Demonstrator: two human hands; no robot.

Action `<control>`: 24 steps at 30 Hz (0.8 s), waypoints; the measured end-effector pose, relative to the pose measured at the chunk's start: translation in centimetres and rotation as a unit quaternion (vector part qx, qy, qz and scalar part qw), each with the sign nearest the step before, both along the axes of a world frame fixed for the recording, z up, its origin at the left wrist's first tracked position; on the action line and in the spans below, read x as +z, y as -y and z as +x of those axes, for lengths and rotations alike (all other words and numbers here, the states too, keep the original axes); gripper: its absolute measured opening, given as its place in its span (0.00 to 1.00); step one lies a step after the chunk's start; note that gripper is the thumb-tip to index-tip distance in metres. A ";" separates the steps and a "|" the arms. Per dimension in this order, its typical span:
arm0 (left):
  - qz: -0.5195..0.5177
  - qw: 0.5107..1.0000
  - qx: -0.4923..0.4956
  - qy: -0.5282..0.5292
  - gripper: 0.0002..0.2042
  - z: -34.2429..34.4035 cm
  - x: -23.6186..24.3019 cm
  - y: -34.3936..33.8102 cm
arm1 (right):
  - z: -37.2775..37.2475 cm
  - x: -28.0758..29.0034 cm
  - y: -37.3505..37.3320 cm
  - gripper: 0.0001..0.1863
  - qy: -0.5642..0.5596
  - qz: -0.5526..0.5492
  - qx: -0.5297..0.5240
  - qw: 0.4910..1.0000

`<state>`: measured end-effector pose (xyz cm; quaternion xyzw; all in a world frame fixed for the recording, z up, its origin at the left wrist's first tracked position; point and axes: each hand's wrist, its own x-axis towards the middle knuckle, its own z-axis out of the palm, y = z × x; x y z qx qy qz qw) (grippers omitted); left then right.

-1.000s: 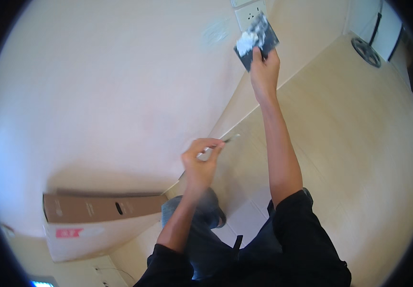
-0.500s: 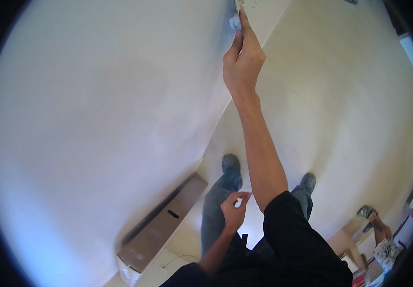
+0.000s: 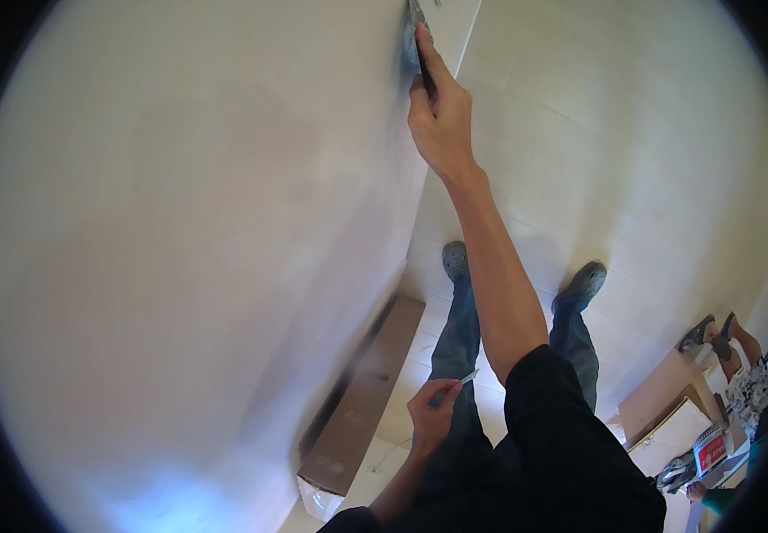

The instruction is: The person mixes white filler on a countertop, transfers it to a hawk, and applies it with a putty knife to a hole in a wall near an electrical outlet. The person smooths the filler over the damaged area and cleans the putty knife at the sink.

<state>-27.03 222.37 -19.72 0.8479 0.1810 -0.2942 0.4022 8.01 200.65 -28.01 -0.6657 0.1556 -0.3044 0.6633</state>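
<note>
My right hand [image 3: 444,124] reaches up along the white wall [image 3: 180,222], closed round the dark handle of a putty knife [image 3: 423,64]. The knife's narrow grey end runs out past the upper edge of the view, close against the wall. A bluish-grey patch [image 3: 411,53] shows beside the handle; I cannot tell whether it is part of the tool or a reflection. Lower down, in front of my legs, my left hand [image 3: 431,413] pinches a small, thin, pale strip [image 3: 468,377] that sticks out beyond the fingertips. Its exact kind is too small to make out.
A long brown cardboard box [image 3: 362,400] lies along the foot of the wall, left of my legs. My shoes stand on the pale tiled floor [image 3: 633,178]. At the lower right another person [image 3: 753,391] is beside boards and a red-and-white package [image 3: 710,449].
My right hand has shifted slightly left and down, and the dark handle now shows. The pale strip in my left hand is now clearer. The view and my feet have moved.
</note>
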 end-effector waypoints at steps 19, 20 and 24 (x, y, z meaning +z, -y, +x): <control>0.022 0.996 0.065 -0.057 0.06 7.8 2.1 -2.3 | -3.1 6.8 1.8 0.31 -0.110 0.209 0.175 0.956; 0.015 0.996 0.066 -0.049 0.06 7.9 2.2 -2.9 | -2.2 6.3 2.6 0.23 -0.118 0.261 0.127 0.950; -0.001 0.997 0.072 -0.033 0.06 8.6 2.8 -4.3 | -0.4 2.4 7.1 0.23 0.053 0.529 0.081 0.843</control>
